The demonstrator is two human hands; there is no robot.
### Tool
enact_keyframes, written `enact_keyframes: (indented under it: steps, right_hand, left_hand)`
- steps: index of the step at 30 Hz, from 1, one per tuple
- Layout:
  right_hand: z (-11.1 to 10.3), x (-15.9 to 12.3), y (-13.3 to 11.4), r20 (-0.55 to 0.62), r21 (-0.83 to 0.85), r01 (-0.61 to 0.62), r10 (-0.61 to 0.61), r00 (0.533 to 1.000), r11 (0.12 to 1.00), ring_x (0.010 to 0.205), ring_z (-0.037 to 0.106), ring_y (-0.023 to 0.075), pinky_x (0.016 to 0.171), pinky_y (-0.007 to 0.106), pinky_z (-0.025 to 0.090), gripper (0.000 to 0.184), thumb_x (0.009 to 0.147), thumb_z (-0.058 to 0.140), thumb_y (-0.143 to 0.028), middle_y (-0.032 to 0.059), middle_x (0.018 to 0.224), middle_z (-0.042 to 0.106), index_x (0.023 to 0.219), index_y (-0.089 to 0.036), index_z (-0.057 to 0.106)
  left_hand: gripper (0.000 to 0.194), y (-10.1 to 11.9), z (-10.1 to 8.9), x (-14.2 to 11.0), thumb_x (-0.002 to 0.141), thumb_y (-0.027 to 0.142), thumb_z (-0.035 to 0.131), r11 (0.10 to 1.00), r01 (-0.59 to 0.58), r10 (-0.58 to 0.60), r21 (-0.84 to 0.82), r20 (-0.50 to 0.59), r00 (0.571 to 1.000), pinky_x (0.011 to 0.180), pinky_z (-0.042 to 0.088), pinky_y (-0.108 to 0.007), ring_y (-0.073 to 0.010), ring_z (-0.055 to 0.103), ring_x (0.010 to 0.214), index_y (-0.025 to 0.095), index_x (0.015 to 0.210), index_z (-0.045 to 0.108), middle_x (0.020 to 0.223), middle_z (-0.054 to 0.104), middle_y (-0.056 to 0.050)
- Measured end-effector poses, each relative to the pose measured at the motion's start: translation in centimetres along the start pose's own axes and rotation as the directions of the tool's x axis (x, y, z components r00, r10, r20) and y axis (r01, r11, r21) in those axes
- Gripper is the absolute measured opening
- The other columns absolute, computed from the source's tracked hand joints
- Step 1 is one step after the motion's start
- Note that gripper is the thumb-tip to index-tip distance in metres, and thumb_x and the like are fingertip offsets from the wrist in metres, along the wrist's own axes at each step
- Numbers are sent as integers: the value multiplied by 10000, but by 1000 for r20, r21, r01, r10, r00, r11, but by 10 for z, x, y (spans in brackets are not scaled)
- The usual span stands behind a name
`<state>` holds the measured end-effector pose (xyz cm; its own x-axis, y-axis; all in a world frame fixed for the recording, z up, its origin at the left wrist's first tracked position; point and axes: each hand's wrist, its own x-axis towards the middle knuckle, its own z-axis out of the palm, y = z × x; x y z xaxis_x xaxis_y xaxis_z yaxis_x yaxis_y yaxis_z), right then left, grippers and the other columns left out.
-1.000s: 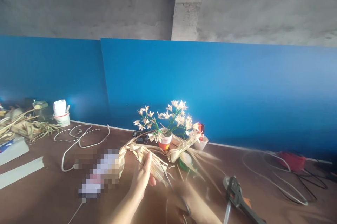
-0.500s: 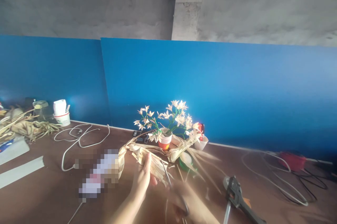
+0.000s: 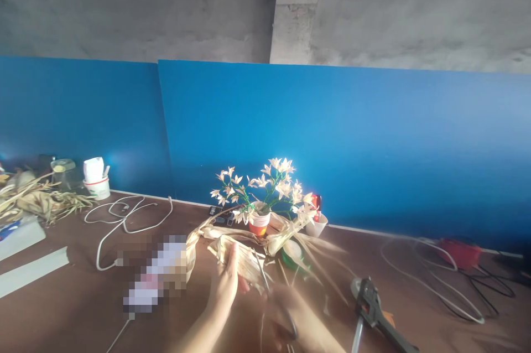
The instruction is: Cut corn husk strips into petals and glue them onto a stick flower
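Between the thumb and fingers of my left hand (image 3: 229, 274) is a piece of dried corn husk (image 3: 250, 266), pale and ribbed. My right hand (image 3: 292, 311) is closed on a pair of scissors (image 3: 262, 269), whose blades lie at the right end of the husk. A dark handle loop shows at the fingers, which are partly blurred. Just beyond the hands stands a paper cup (image 3: 259, 224) holding pale husk flowers (image 3: 284, 187) on green stems. More dried husks (image 3: 282, 239) lie around the cup, near a green roll of tape (image 3: 296, 258).
A glue gun (image 3: 371, 303) lies at the right, with cables and a red object (image 3: 460, 253) farther off. White cables (image 3: 124, 220), a white-and-red tub (image 3: 97, 187) and a heap of husks (image 3: 45, 198) are at the left. A blue partition (image 3: 332, 137) borders the table's back.
The husk and my left hand shift very slightly. My right hand stays beside it with the scissors at the husk's edge; little else differs.
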<state>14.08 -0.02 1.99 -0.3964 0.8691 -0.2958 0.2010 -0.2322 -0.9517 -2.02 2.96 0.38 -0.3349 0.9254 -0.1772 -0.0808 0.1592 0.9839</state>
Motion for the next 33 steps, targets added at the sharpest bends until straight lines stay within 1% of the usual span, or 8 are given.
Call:
enact_keyframes:
  steps: [2,4,9,15,19,25,30,33]
  right_hand:
    - [0,1,0,-25,8,-17,17,1000,1000,336,468,70,328,154,265,545,617,650,-659,-67,389,493,773,-148,544]
    - [0,1,-1,-18,-8,-12,12,1000,1000,348,477,72,331,153,282,517,623,669,-626,-62,408,503,776,-148,544]
    - [1,-4,-7,6,-57,24,-24,1000,998,375,484,69,356,149,317,389,684,683,-492,-69,435,504,793,-147,541]
    - [1,-2,-3,-28,-51,26,-27,999,998,334,441,61,330,156,280,446,664,681,-566,-85,412,458,769,-155,544]
    - [0,-1,-1,-53,-25,28,-29,998,999,337,427,56,339,163,266,471,657,675,-599,-90,430,432,761,-156,553]
    - [-4,-1,-6,15,-105,84,-83,996,991,367,394,45,362,173,254,315,704,702,-426,-83,472,435,744,-142,571]
    - [-6,0,-1,-15,-73,110,-112,994,991,382,339,30,367,174,225,237,693,702,-333,-74,487,431,660,-139,571]
    - [-6,1,1,8,-24,129,-128,992,991,386,320,29,371,177,215,253,698,692,-352,-78,480,408,639,-144,560]
  left_hand:
    - [593,0,0,0,739,728,474,999,31,-31,11,7,999,500,458,-313,-244,590,404,193,908,666,297,523,6]
    - [590,0,0,0,751,723,460,998,55,-56,29,4,998,509,460,-314,-246,593,413,191,914,656,296,520,7]
    - [539,2,1,-3,756,731,441,998,36,-37,50,18,999,511,440,-311,-234,579,408,222,763,621,305,522,3]
    - [535,3,0,-4,756,740,427,999,14,-15,47,21,1000,532,448,-311,-225,577,407,242,637,582,309,517,-2]
    - [531,4,0,-4,782,716,415,997,28,-29,70,14,999,538,461,-304,-216,578,410,243,612,586,309,519,-2]
    - [553,9,1,-3,788,701,431,999,0,-1,37,36,999,446,423,-258,-167,512,335,234,521,563,271,464,12]
    - [571,11,1,-4,754,712,478,1000,-17,17,5,53,998,374,369,-225,-130,457,283,229,451,503,250,432,24]
    - [589,10,1,-3,740,727,479,1000,-17,17,2,61,998,349,350,-209,-113,438,265,222,435,475,247,431,24]
